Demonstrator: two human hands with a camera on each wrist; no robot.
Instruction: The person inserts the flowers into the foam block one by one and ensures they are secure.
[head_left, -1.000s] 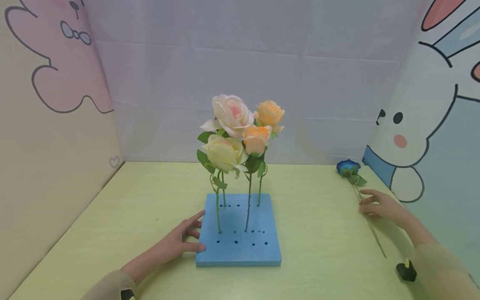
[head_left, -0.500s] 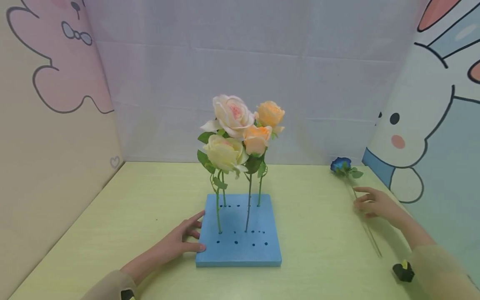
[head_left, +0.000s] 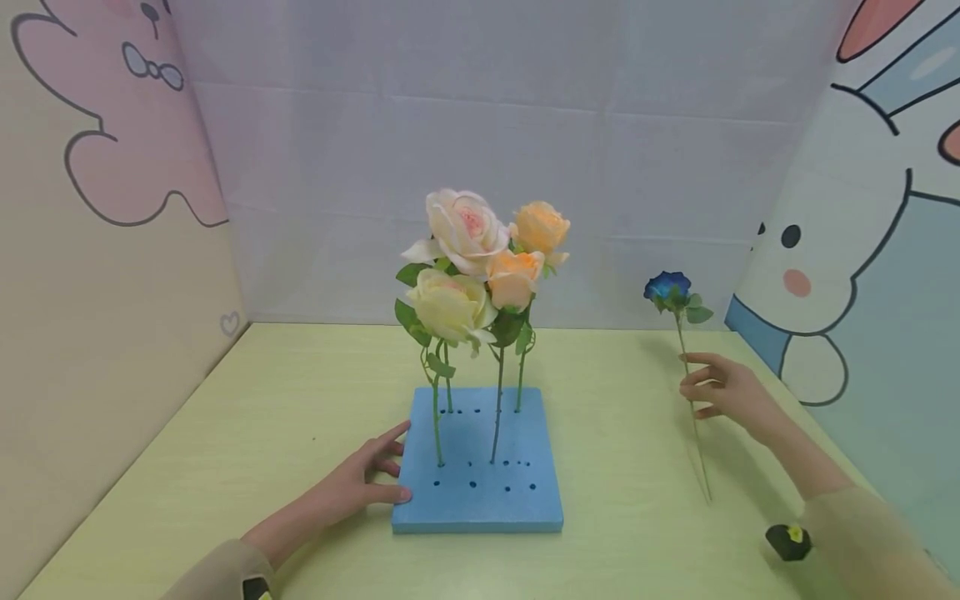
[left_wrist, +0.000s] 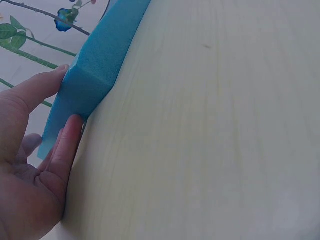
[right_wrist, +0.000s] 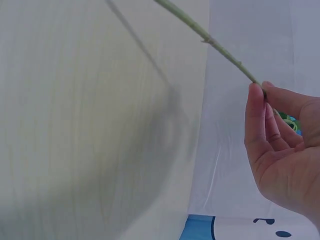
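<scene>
Your right hand [head_left: 723, 390] pinches the blue rose [head_left: 667, 287] by the middle of its thin stem, fingers curled round it, so the bloom stands up and the stem's lower end hangs clear above the yellow table [head_left: 225, 433], right of the blue foam block [head_left: 480, 500]. Your left hand [head_left: 356, 482] lies with straight fingers against the block's left edge, apparently steadying it under the four upright roses [head_left: 480, 258] stuck in its holes.

Both hands bare: left hand [head_left: 352, 487], right hand [head_left: 723, 390]. Beige long sleeves [head_left: 217, 575] cover both forearms to the wrist. Small black wrist unit [head_left: 787, 542] with yellow spot at right cuff; dark unit at left cuff.
</scene>
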